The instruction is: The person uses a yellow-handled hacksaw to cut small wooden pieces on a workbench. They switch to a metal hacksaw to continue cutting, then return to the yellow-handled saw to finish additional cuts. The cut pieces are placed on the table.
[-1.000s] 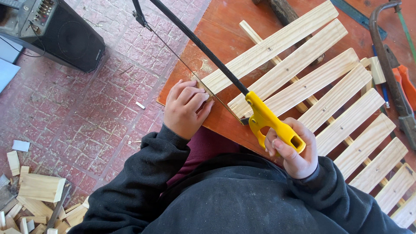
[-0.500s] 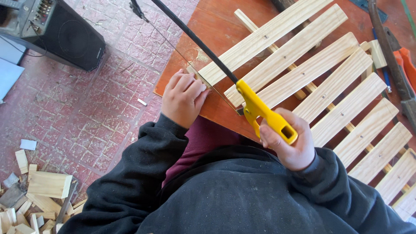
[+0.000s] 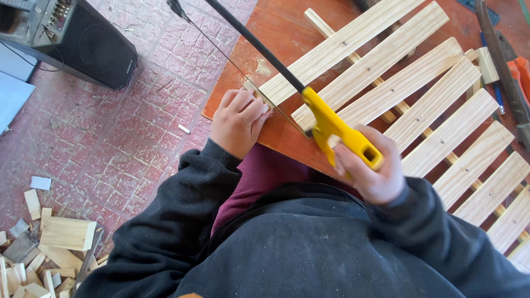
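Head view looks straight down over my dark sleeves at the work: my right hand (image 3: 369,172) is wrapped tight round the yellow grip of the hacksaw (image 3: 331,129), whose black frame runs away from me past my left hand, the thin blade lying across the near end of a pale wooden slat (image 3: 331,52). My left hand (image 3: 238,118) lies flat with its fingers close together, pressing that slat end down just beside the blade, I judge to stop it chattering under the stroke. The slat belongs to a row of nailed slats (image 3: 441,138) spread beyond my right hand on the orange-brown table (image 3: 243,60), hanging near its edge so the blade has room. Past my left hand stands a black speaker (image 3: 83,47) on the brick floor; wood offcuts (image 3: 49,248) lie below my left elbow.
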